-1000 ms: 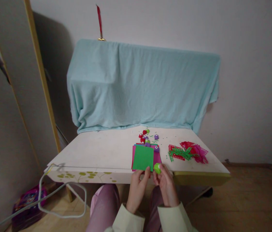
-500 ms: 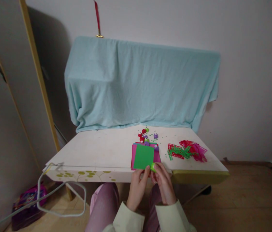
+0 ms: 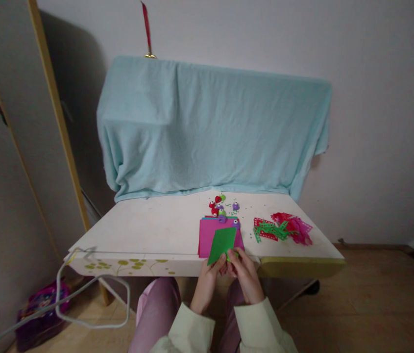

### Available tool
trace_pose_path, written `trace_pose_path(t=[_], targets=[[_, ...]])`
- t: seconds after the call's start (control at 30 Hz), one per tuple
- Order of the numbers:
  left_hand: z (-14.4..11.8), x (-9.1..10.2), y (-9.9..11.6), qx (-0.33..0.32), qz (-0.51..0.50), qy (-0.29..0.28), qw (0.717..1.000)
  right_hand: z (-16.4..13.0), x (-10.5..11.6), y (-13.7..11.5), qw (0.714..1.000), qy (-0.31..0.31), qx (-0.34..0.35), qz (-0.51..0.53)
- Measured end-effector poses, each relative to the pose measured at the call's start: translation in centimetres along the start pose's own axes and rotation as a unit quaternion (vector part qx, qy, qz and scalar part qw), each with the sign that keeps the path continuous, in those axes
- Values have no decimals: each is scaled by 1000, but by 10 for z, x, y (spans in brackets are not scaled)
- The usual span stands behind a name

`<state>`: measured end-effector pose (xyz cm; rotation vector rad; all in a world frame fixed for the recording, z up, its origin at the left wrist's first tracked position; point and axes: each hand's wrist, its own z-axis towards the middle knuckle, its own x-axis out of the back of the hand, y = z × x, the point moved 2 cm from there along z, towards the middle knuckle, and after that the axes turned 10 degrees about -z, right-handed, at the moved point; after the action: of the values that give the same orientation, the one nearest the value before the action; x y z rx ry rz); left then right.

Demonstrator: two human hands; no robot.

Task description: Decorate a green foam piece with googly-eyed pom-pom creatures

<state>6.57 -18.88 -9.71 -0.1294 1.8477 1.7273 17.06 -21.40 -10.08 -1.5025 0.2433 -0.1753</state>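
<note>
Fingertips of both hands meet at the lower corner of a green sheet (image 3: 222,243), just over the near edge of the table (image 3: 148,230). The left hand (image 3: 210,277) pinches that corner from the left, thumb and fingers closed on the sheet. The right hand (image 3: 242,272) curls in from the right with its fingers bunched tight at the same corner; a sliver of light green shows between them, but what it is cannot be told.

The green sheet is flat, thin and rectangular, with a matte surface, and sits tilted, its far end leaning to the right. It overlaps a pink sheet (image 3: 207,238) that lies square on the table top, with a thin blue edge showing at its far side.

Beyond the pink sheet lies a scatter of small red, purple and green round pieces (image 3: 222,208). To the right, well apart from the hands, is a heap of red and green cut strips (image 3: 282,228). A pale blue cloth (image 3: 210,127) drapes something bulky at the back.

The left half of the white table top is bare, and a grey cable (image 3: 92,287) hangs off its left corner.
</note>
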Motion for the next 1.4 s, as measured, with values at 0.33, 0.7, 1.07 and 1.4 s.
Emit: trace_pose_path(t=[0.33, 0.7, 1.07, 1.4], targets=[[3, 3, 16, -19, 4, -11, 1000, 12, -6, -17, 995, -92, -8, 30], [-1, 0, 12, -66, 18, 59, 996, 7, -10, -11, 999, -49, 13, 12], [0, -2, 9, -71, -20, 70, 995, 0, -17, -25, 998, -26, 47, 27], [-5, 1, 10, -72, 97, 51, 991, 2, -18, -18, 997, 34, 50, 47]])
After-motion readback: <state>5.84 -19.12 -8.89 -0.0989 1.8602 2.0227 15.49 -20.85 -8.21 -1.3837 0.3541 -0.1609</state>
